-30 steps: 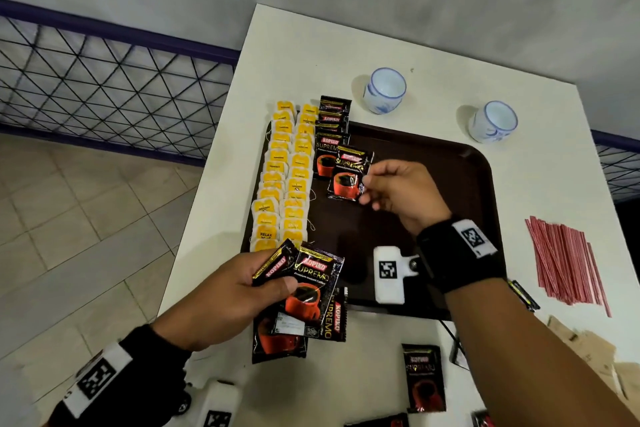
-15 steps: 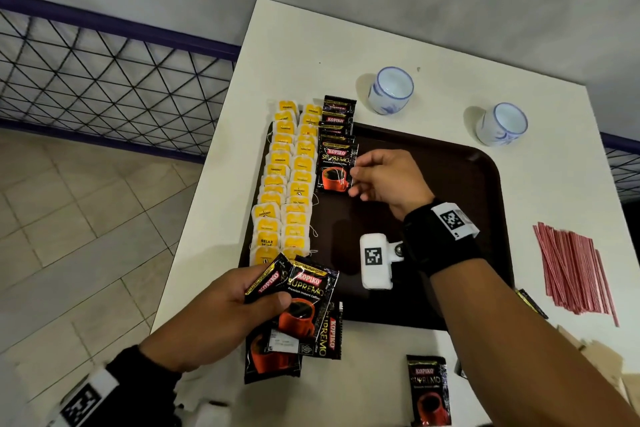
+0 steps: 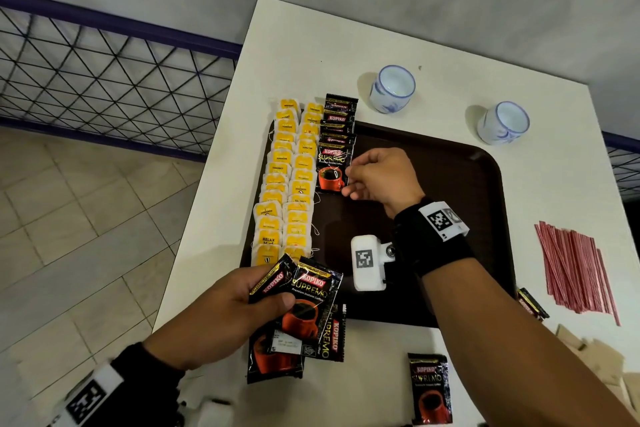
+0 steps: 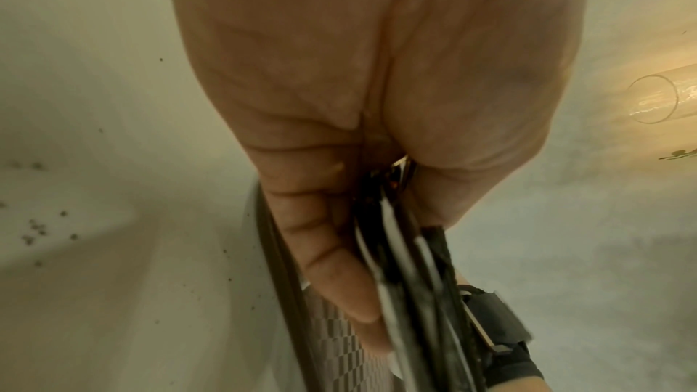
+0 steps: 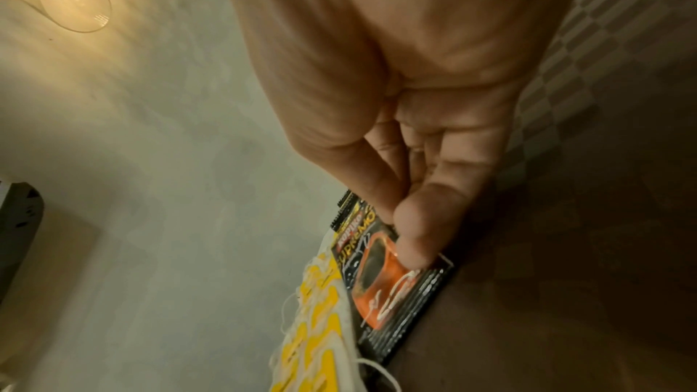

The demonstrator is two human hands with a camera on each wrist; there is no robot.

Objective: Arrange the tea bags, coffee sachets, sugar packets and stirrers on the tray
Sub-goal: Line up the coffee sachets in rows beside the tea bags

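Note:
A dark brown tray carries two columns of yellow tea bags along its left side. Right of them runs an overlapping column of black coffee sachets. My right hand pinches the right edge of the nearest sachet in that column, which lies flat beside the tea bags; the thumb sits on that sachet. Over the tray's front edge, my left hand grips a fan of several coffee sachets, seen edge-on as held sachets. Red stirrers and brown sugar packets lie on the table at right.
Two white-and-blue cups stand behind the tray. Loose coffee sachets lie on the white table in front, one near my right forearm and another by the tray's right front corner. A railing and tiled floor lie left.
My right hand carried its sachet left and laid it against the tea bags at the near end of the sachet column. My left hand kept its fan of sachets almost still.

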